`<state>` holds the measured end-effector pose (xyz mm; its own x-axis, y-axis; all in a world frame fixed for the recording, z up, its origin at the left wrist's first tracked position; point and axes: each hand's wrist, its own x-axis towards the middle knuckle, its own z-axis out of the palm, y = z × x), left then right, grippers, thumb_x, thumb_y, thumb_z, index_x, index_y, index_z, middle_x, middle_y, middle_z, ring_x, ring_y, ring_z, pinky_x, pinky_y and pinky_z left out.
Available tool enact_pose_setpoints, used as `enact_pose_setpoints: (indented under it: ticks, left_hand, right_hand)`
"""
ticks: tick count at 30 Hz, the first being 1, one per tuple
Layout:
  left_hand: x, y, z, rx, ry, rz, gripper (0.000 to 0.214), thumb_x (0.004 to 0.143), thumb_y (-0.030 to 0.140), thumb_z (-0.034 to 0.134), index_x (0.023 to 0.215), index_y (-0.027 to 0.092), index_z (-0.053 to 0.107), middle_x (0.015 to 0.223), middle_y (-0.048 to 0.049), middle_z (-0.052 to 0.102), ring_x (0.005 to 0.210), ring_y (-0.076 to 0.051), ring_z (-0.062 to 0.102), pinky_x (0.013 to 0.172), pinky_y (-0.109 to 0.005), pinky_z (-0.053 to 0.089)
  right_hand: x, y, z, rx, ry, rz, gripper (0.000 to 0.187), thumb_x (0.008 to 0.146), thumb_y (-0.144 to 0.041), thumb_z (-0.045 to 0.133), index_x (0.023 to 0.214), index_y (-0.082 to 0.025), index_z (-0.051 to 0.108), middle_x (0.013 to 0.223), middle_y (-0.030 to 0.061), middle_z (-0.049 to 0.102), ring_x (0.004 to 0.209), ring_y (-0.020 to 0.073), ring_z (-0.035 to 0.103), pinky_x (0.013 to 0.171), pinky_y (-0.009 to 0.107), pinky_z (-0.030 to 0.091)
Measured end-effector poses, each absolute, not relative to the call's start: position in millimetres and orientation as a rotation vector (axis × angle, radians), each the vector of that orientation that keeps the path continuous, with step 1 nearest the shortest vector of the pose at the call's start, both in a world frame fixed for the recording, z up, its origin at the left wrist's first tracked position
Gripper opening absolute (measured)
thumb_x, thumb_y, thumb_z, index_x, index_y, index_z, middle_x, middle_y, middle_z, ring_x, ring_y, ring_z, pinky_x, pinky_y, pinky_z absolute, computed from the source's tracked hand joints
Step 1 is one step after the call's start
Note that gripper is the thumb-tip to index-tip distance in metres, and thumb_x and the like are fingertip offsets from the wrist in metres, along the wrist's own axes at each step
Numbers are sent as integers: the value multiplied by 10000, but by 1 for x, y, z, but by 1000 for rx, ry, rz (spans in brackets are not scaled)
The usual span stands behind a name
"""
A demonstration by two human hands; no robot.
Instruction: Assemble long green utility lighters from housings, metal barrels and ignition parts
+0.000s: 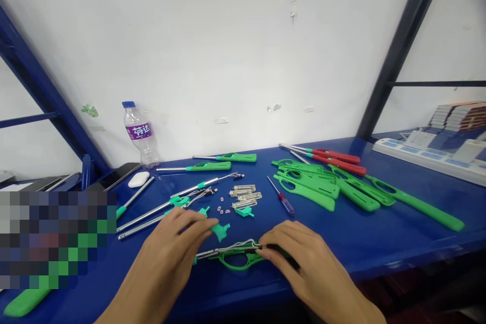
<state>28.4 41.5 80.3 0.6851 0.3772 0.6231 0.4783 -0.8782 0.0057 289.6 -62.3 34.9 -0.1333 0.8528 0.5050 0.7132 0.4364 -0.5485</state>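
Observation:
A green lighter half-shell (238, 258) with a metal tube and white wire lies on the blue table (379, 235) near the front edge. My right hand (299, 255) rests on its right end, fingertips pinched on a black part at the wire. My left hand (178, 240) is curled over the tube end at the left, fingers pressed near a small teal trigger piece (221, 231). Just beyond lie metal tubes with teal collars (178, 202), tiny metal clips (224, 209) and clear piezo parts (245, 194).
Green lighter shells (309, 185) and two red-handled lighters (334, 158) lie at right, a small screwdriver (281, 197) between. Two assembled green lighters (212, 162), a water bottle (140, 134) and a white case (138, 179) sit at the back left. A power strip (429, 159) runs along the right.

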Motion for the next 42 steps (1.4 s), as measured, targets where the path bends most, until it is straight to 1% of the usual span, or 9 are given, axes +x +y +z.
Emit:
enact_pose_setpoints:
  ticks: [3,8,13,16,20,26,33,37,42]
  left_hand:
    - [21,23,75,-2754,-668,-927,268,1090,142,494,1257,266,663,1036,-8,727,899,-161,666,752,-228,556]
    - [25,15,57,-2783,-672,-666,534,965,-39,449,1354,276,636,1116,-31,732,973,-211,682,820,-315,601]
    - [41,13,52,-2751,-694,-695,568,895,-87,408,1270,248,671,1015,-33,736,853,-219,684,739,-343,617]
    - [42,13,49,-2750,-700,-658,585,897,-89,400,1302,243,659,1050,-46,734,840,-214,683,727,-338,622]
    - [35,15,48,-2762,-715,-572,620,918,-70,404,1395,267,611,1121,-49,722,906,-215,697,766,-332,620]
    - [32,12,62,-2732,-674,-696,599,873,-69,400,1305,269,641,1008,-22,705,843,-193,693,728,-286,580]
    - [34,11,49,-2747,-717,-567,621,905,-63,403,1370,280,630,1076,-37,711,914,-206,704,799,-304,595]
    - [37,9,46,-2728,-763,-619,568,926,-40,399,1336,268,645,1059,-43,704,859,-210,703,767,-324,603]
    - [39,7,52,-2728,-830,-699,510,970,2,393,1312,273,658,1070,-42,702,813,-183,715,748,-297,604]
  right_hand:
    - [289,-62,35,-1346,-1884,231,88,1101,-225,613,1106,-295,667,1030,-50,758,917,193,686,866,351,465]
    - [290,-64,38,-1330,-1896,239,78,1098,-225,624,1094,-296,657,1059,-71,758,941,174,685,884,339,461]
    - [292,-65,38,-1299,-1930,239,74,1086,-222,649,1082,-293,668,1072,-76,755,961,167,681,908,337,455]
    - [292,-65,38,-1292,-1928,226,78,1077,-222,666,1081,-299,673,1079,-82,758,976,164,686,911,335,453]
    - [291,-65,38,-1318,-1915,228,93,1080,-211,657,1085,-302,673,1085,-80,763,971,164,692,912,337,451]
    - [291,-67,40,-1332,-1904,211,80,1087,-208,637,1076,-283,662,1059,-65,764,947,173,685,887,342,451]
    - [292,-67,40,-1314,-1941,225,76,1095,-218,623,1076,-284,656,1059,-64,754,943,168,676,887,339,453]
    - [293,-67,41,-1302,-1962,232,79,1093,-212,625,1080,-284,656,1077,-62,752,962,171,673,900,340,456]
    - [293,-68,42,-1305,-1962,248,90,1089,-202,626,1091,-284,665,1088,-54,758,968,179,679,902,344,462]
